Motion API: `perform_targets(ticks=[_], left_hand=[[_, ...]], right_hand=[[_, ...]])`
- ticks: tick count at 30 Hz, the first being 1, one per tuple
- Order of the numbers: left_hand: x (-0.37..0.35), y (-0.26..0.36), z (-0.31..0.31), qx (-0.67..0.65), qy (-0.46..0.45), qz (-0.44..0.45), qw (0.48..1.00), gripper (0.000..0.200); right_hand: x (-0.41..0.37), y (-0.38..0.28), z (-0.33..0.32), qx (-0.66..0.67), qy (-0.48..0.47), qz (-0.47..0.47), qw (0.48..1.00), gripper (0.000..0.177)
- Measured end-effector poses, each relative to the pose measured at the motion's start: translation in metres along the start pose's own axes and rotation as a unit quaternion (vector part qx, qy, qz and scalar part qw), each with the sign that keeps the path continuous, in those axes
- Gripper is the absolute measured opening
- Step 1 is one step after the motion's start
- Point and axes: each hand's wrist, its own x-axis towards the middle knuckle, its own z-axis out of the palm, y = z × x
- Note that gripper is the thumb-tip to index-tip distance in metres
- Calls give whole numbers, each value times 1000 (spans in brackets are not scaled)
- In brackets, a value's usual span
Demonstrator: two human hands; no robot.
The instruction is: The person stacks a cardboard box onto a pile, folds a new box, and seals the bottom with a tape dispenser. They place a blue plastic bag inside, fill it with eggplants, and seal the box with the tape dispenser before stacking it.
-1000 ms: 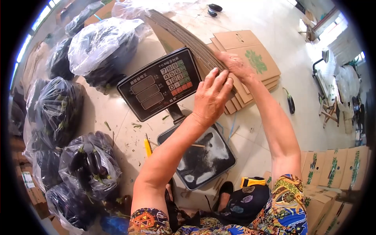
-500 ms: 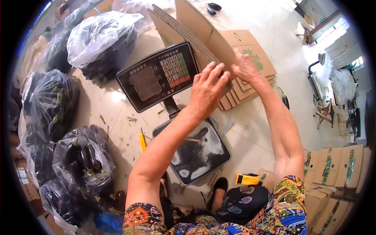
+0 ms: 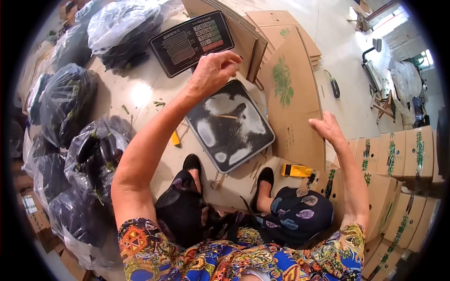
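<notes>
A flattened cardboard carton [image 3: 293,112] with a green print is held tilted over the floor, to the right of the scale. My left hand [image 3: 213,70] is curled on the carton's upper left flap, just in front of the scale's keypad display [image 3: 192,40]. My right hand [image 3: 326,129] grips the carton's lower right edge with the fingers spread along it. The stack of flat cartons [image 3: 276,21] it came from lies behind, at the top of the view.
The scale's black platform [image 3: 229,124] lies on the floor before my feet. Plastic bags of eggplants [image 3: 96,152] line the left side. Made-up cartons [image 3: 398,157] stand at right. A yellow tool [image 3: 295,170] and a loose eggplant [image 3: 334,86] lie on the floor.
Both hands have pulled one flat carton off the stack and brought it down toward me; the right hand slid to its lower edge. The view has tipped downward.
</notes>
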Motion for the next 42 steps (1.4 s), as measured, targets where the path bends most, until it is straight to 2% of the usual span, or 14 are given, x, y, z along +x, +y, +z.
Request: perform_targets(ticks=[4,8,12,15,19,23,24,26,28,32,33,38,41,42], left_hand=[[-61,11,-35,40,-119,-93,988,24],[-109,-4,-61,-17,-49,-174,983,32],[-113,14,-53,-87,1,-181,980,43],[-108,52,-44,-172,37,-133,975,58],[-102,105,-19,-190,88,-92,974,73],[-74,55,-1,-43,124,-114,985,118],[-71,33,4,44,165,-71,983,121],[-79,46,3,-113,95,-124,981,123],[-84,50,2,-147,97,-103,979,116],[-96,73,-14,-193,28,-62,979,98],[-96,55,-13,-166,63,-50,983,72],[-111,81,-43,-38,39,-72,996,49],[-113,102,-66,-1,-61,-108,992,42],[-109,95,-78,54,-91,-101,989,28]], right_hand=[[-71,-25,-14,-5,66,-125,990,34],[-204,-64,-43,-91,134,-173,972,29],[-263,-92,-57,-175,143,-208,952,26],[-276,-87,-38,-178,182,-283,925,25],[-257,-98,2,-82,5,-202,976,35],[-213,-97,56,-57,17,-256,965,36],[-207,-105,57,-18,12,-265,964,38],[-196,-108,57,53,-7,-272,961,46],[-185,-99,57,112,-37,-270,956,59],[-181,-91,40,168,-76,-134,974,48],[-177,-89,33,154,-50,-116,980,43],[-127,-78,-1,-14,97,-132,986,35],[-86,-78,1,-62,189,-321,926,33],[-77,-84,3,-84,180,-302,932,32]])
